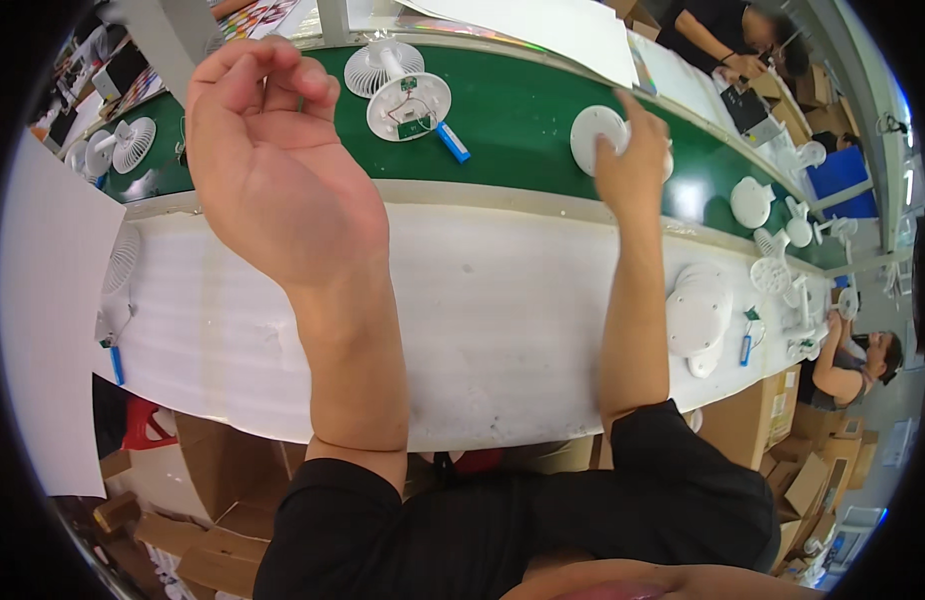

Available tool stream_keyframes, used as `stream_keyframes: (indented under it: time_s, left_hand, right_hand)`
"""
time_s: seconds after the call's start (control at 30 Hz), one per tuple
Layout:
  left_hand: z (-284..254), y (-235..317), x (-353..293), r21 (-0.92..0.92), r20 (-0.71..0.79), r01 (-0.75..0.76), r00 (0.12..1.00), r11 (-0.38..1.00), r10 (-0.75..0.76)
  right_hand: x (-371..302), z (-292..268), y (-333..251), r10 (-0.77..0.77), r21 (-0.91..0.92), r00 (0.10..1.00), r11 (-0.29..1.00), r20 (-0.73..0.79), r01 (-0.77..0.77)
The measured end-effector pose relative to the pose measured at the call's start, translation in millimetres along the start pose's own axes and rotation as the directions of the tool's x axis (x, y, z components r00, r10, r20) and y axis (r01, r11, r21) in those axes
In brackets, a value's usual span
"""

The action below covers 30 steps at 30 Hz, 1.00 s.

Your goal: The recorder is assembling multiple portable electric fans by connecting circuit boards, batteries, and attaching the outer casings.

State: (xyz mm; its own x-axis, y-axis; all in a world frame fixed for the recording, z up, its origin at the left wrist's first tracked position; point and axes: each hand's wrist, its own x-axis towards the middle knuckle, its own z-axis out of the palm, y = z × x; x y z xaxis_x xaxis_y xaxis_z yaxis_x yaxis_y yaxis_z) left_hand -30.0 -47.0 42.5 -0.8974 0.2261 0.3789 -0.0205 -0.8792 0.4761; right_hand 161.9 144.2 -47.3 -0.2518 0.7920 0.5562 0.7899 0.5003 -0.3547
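My left hand [283, 165] is raised in front of the green conveyor, palm up. Its fingers are loosely curled and apart, with nothing in them. To its right on the belt lies a small white fan [383, 70] with its round base uncovered, showing a circuit board, and a blue battery [453, 142] on wires. My right hand [633, 150] reaches over the belt at a white round disc [595, 138]. Its thumb overlaps the disc, with the fingers spread and slightly blurred. Another bit of white plastic shows past the hand, mostly hidden; whether it joins the disc I cannot tell.
A white padded worktop [483, 320] lies before me. White round covers [698, 315] are stacked at its right, near a battery with a small board [747, 345]. More fans stand along the belt [523, 100]. A white panel [48, 320] blocks the left; co-workers sit at the right.
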Motion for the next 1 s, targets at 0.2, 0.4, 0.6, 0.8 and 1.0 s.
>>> stream_keyframes:
  time_s: [0.2,0.4,0.6,0.8,1.0]
  left_hand:
    - [0,8,-1,-0.057,0.065,0.041,0.997,0.998,-0.037]
    - [-5,15,4,-0.089,0.094,0.038,0.995,0.995,-0.03]
    - [-4,1,2,0.529,0.334,-0.059,0.931,0.847,-0.144]
    - [6,-15,-26,0.832,0.521,-0.141,0.529,0.536,-0.67]
    - [24,-26,-36,0.777,0.491,0.1,0.522,0.622,-0.698]
  right_hand:
    - [33,98,-88,-0.404,0.326,0.873,0.893,0.273,0.311]
    - [33,99,-110,-0.281,0.542,0.788,0.837,0.547,-0.078]
    - [-1,-2,-117,-0.073,0.717,0.896,0.629,0.438,-0.3]
    - [-14,-71,-80,-0.09,0.674,0.911,0.702,0.402,-0.228]
    - [-4,-73,-64,0.034,0.712,0.956,0.66,0.291,-0.24]
